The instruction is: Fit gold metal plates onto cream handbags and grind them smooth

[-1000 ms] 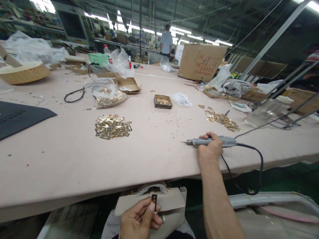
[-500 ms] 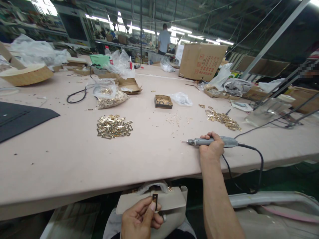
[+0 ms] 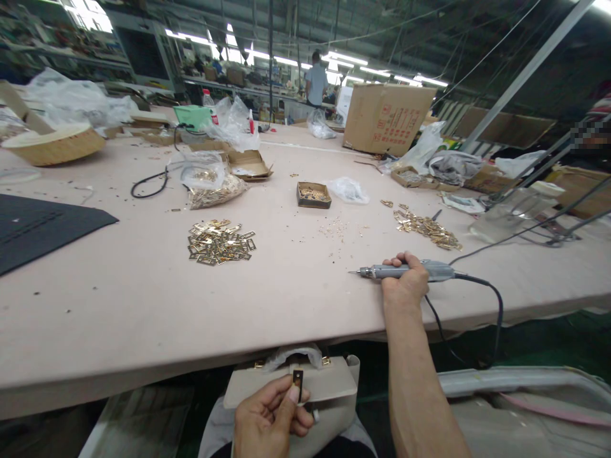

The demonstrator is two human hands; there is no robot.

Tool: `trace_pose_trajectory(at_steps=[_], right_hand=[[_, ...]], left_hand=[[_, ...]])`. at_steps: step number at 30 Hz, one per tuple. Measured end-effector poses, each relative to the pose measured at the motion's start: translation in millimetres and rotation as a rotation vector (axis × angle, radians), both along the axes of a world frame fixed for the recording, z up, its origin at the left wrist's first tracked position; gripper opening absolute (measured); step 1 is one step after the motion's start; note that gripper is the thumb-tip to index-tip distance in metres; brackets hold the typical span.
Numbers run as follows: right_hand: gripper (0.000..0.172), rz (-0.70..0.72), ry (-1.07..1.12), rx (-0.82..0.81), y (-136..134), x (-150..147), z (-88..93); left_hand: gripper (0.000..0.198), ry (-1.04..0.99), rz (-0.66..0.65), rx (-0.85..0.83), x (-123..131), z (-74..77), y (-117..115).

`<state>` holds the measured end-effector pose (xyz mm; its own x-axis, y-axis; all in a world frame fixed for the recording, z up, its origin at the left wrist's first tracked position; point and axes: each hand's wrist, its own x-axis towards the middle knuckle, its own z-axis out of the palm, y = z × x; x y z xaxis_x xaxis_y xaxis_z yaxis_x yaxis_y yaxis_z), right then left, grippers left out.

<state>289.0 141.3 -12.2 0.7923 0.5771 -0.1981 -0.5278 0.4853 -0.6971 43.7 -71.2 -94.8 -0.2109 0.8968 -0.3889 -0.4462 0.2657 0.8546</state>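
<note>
Between the thumb and fingers of my left hand [image 3: 270, 413] is a small metal plate [image 3: 298, 378], upright in front of a beige handbag [image 3: 329, 385] on my lap. My right hand [image 3: 407, 278] is wrapped round a grey electric screwdriver [image 3: 436, 271], whose thin bit points left just above or on the table [image 3: 267, 299]. Left of the middle lies a pile of gold rectangular plates [image 3: 220, 243]. A second heap of gold pieces [image 3: 427, 229] lies beyond my right hand. Tiny parts [image 3: 337, 229] are scattered between the piles.
A small box of tiny gold parts [image 3: 313, 195] stands mid-table, with a filled plastic bag [image 3: 217, 189] to its left. A large carton [image 3: 387, 117] is farther back. Black sheet material [image 3: 42, 229] lies at left. The screwdriver's cable [image 3: 499, 305] loops over the table edge.
Both hands keep the same grips and nearly the same places. The view has shifted very slightly; nothing was picked up or let go.
</note>
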Motion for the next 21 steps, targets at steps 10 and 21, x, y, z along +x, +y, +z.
trace_pose_trajectory(at_steps=[10,21], right_hand=[[0.019,0.000,-0.007,-0.010,1.6,1.4,-2.0],[0.019,-0.011,-0.013,-0.008,2.9,2.6,-4.9]], left_hand=[[0.056,0.030,-0.006,0.001,1.3,-0.7,-2.7],[0.054,0.049,-0.019,0.016,2.4,-0.1,-5.1]])
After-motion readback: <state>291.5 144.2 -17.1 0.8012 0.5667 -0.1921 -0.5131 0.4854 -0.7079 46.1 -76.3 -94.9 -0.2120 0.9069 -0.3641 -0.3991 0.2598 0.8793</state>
